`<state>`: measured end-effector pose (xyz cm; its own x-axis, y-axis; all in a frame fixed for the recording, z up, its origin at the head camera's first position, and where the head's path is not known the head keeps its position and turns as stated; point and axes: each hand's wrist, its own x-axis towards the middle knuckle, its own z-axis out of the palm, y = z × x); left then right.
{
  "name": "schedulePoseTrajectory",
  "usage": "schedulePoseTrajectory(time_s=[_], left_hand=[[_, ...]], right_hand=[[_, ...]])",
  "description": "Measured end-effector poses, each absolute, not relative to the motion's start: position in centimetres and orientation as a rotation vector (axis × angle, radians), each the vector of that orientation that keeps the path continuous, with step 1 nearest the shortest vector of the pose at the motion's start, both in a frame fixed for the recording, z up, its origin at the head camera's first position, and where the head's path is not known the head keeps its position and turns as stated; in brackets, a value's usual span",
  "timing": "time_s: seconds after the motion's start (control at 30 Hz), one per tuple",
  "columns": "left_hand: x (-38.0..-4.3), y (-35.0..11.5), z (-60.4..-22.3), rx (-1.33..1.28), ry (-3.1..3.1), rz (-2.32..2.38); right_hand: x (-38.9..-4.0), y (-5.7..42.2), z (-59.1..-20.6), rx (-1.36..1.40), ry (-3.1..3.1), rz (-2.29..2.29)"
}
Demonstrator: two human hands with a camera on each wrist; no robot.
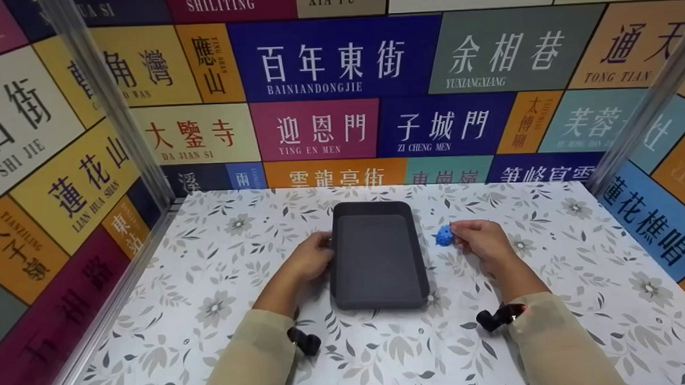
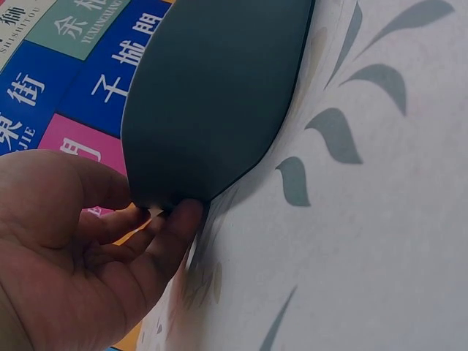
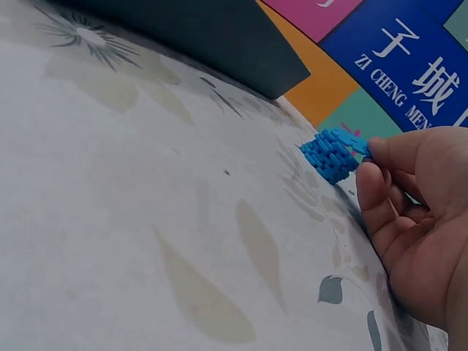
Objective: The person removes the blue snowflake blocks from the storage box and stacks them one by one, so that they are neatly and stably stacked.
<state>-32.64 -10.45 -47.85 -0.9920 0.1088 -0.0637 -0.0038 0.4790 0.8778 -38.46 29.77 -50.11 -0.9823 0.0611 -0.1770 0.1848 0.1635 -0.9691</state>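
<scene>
A dark grey rectangular tray [image 1: 380, 303] with raised sides lies on the tabletop in the head view. My left hand [image 1: 315, 256] is at its left side, and in the left wrist view the fingers [image 2: 179, 227] and thumb pinch the edge of the tray [image 2: 212, 95]. To the right of the tray, my right hand [image 1: 481, 239] pinches a small blue thing [image 1: 444, 235] between thumb and fingertips. Up close, that blue thing [image 3: 329, 157] has a knobbly surface of interlocking pieces, with a flatter bit at the fingertips. It hangs close over the tabletop, apart from the tray.
A white cloth with grey leaves and flowers [image 1: 228, 344] covers the table. Behind it stands a wall of coloured signs [image 1: 338, 56], with more signs at both sides. Clear upright edge strips [image 1: 117, 109] rise at the back corners. Small black cameras [image 1: 305, 341] sit on both wrists.
</scene>
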Motion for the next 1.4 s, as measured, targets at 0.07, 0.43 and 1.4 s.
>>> schedulePoseTrajectory(time_s=[0.07, 0.43, 1.4], left_hand=[[-32.6, -10.4, -47.9, 0.097, 2.603, 1.549], [-32.8, -10.3, -47.8, 0.087, 2.645, 1.486], [-32.7, -10.4, -47.9, 0.069, 2.601, 1.553]], right_hand=[[-38.4, 29.8, -50.2, 0.260, 2.341, -1.930], [-38.1, 29.8, -50.3, 0.299, 2.404, -1.855], [-37.0, 27.4, -46.9, 0.198, 2.458, -1.965]])
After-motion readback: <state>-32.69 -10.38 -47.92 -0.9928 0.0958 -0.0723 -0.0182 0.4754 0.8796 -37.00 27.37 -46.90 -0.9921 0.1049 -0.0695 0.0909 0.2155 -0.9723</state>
